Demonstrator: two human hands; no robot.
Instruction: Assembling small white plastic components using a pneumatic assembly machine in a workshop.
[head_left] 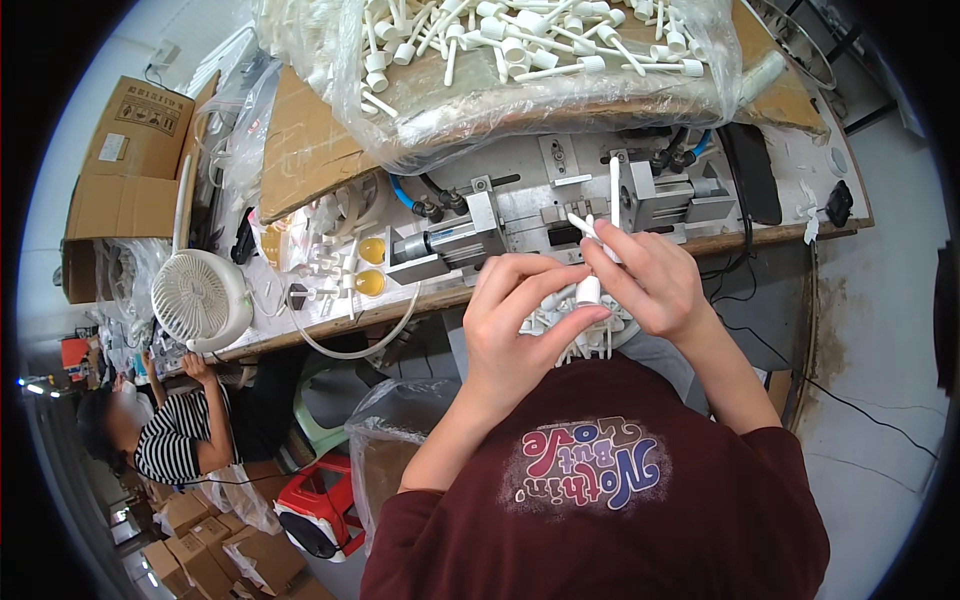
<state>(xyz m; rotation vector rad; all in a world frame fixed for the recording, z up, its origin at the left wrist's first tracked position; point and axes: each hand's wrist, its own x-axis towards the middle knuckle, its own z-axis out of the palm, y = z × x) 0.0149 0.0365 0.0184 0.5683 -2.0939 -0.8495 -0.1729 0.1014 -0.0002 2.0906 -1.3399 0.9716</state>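
A small white cap (588, 293), smooth and cylindrical, sits between the thumb and forefinger of the left hand (505, 318), which curve close and pinch it. The right hand (655, 283) has its fingers bunched together around slim white stems (579, 225) that poke out beyond the fingertips. Below both hands lie loose white parts (604, 341); farther off stands a metal fixture (455, 242), then a plastic bag (560, 112) of similar pieces.

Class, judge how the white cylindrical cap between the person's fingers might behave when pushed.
The white cylindrical cap may roll on its side, given its round wall. It's probably light, being small and seemingly plastic. Its smooth surface could feel slippery.
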